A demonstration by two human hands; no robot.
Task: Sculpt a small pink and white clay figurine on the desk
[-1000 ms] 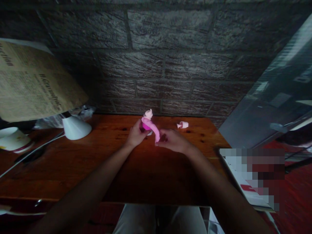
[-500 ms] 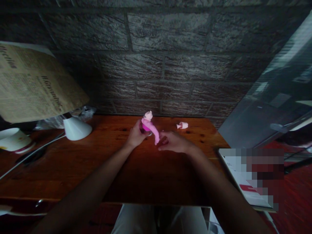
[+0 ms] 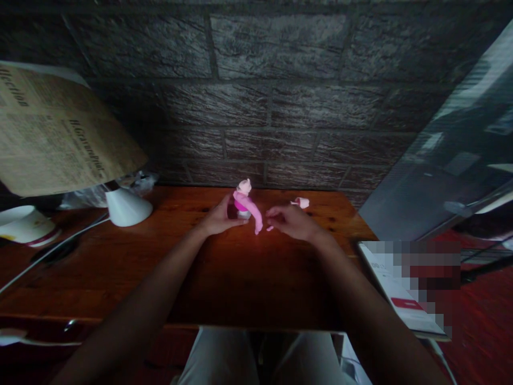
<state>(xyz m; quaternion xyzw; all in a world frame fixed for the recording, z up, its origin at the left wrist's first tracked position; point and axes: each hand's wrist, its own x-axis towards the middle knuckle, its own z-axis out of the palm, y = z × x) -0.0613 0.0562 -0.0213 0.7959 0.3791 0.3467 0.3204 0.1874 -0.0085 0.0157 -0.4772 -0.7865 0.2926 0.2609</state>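
Observation:
A small figure [image 3: 250, 204] of what looks like pink modelling clay stands on the table in front of me. It has a pale top, a magenta band, a whitish base and a long pink strip curving down its right side. My left hand [image 3: 219, 216] curls around its left side, with the thumb in front of the base. Just right of the strip, my right hand [image 3: 289, 220] is closed in a pinch. A small pink piece [image 3: 270, 228] shows at its fingertips. Behind that hand lies a pale pink cup-shaped piece [image 3: 302, 202], partly covered by it.
On the left stand a lamp with a newsprint shade [image 3: 60, 133] and white base [image 3: 127, 207], and a paper cup [image 3: 28, 224]. A white cable [image 3: 60, 251] crosses the wooden table [image 3: 256, 289]. A brick wall [image 3: 280, 107] rises behind; a white box [image 3: 395, 283] sits at right.
My right hand has moved slightly up and to the right, away from the pink strip, and a small pink piece now shows below its fingers. My left hand's grip has loosened, showing more of the base.

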